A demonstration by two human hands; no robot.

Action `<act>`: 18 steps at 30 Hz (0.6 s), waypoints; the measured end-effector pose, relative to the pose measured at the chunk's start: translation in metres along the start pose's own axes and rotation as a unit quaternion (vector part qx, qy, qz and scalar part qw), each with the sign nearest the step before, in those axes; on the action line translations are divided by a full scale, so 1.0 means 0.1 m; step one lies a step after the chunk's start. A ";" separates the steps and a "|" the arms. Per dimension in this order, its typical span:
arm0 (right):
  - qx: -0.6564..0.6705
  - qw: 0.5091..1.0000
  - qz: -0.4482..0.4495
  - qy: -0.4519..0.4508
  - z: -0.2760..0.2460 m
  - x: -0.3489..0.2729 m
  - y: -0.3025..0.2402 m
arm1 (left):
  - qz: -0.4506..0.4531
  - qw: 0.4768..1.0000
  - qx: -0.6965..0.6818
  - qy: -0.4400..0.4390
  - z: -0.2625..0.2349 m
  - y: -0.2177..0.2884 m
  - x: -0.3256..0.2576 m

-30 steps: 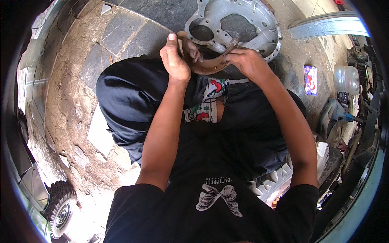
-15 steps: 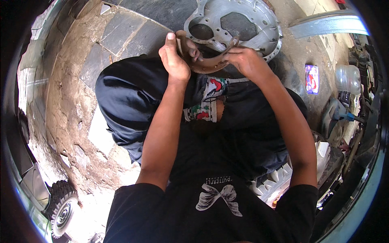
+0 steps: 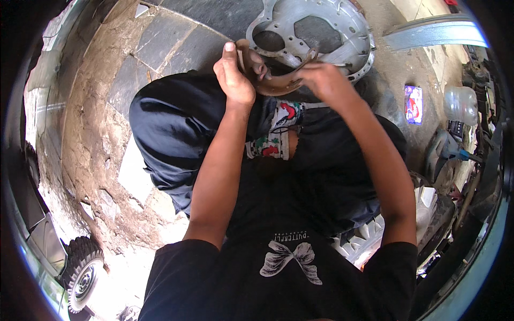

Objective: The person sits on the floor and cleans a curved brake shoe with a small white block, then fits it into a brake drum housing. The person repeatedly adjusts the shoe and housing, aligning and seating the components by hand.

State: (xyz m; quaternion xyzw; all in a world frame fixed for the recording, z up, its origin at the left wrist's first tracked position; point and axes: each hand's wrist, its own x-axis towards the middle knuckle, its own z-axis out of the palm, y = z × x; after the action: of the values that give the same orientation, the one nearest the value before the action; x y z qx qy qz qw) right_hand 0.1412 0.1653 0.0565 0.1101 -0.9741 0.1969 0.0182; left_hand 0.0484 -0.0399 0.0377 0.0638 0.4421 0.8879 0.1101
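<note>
Above my crossed legs I hold a brown, curved metal part point(image 3: 278, 85), its edge bowed toward me. My left hand point(image 3: 234, 80) is wrapped around its left end, thumb pointing up and fingertips showing on the inner side. My right hand point(image 3: 325, 81) is closed at its right end, beside a thin upright loop; motion smears those fingers, and anything small between them is hidden. Just beyond lies a large grey cast-metal housing point(image 3: 289, 45), flat on the floor, with big openings and bolt holes round its rim.
Stone tiles point(image 3: 160, 40) and rough ground surround me. To the right are a purple packet point(image 3: 413, 105), a clear plastic container point(image 3: 461, 105), a grey-blue tool point(image 3: 441, 152) and a curved pale metal strip point(image 3: 436, 35). A wheel with a knobbly tyre point(image 3: 84, 278) stands at lower left.
My right hand has shifted slightly at the right end of the curved part and is now blurred. My left hand keeps its hold; the whole view has moved a little.
</note>
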 end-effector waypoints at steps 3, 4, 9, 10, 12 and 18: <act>0.087 0.996 0.002 0.020 -0.01 -0.02 -0.07 | 0.000 1.000 -0.007 0.005 0.01 0.03 0.00; 0.089 0.995 0.032 0.031 -0.07 -0.03 -0.04 | 0.005 1.000 -0.004 -0.003 -0.01 0.02 0.00; 0.203 0.955 0.185 0.116 -0.29 -0.09 0.07 | 0.006 1.000 -0.004 -0.001 0.02 0.02 -0.01; 0.250 0.935 0.210 0.135 -0.32 -0.07 0.05 | 0.005 1.000 -0.002 0.007 0.04 0.03 -0.01; 0.188 0.963 0.136 0.133 -0.30 -0.05 -0.01 | -0.004 1.000 -0.014 0.008 0.00 0.01 0.01; 0.067 0.994 0.036 0.072 -0.18 0.01 -0.13 | -0.002 1.000 -0.002 0.013 0.02 0.02 0.00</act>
State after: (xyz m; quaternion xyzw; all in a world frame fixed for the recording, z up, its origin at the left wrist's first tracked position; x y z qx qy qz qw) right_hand 0.1430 0.1607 0.0778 0.0611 -0.9581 0.2699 0.0739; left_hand 0.0486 -0.0395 0.0411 0.0514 0.4422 0.8892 0.1059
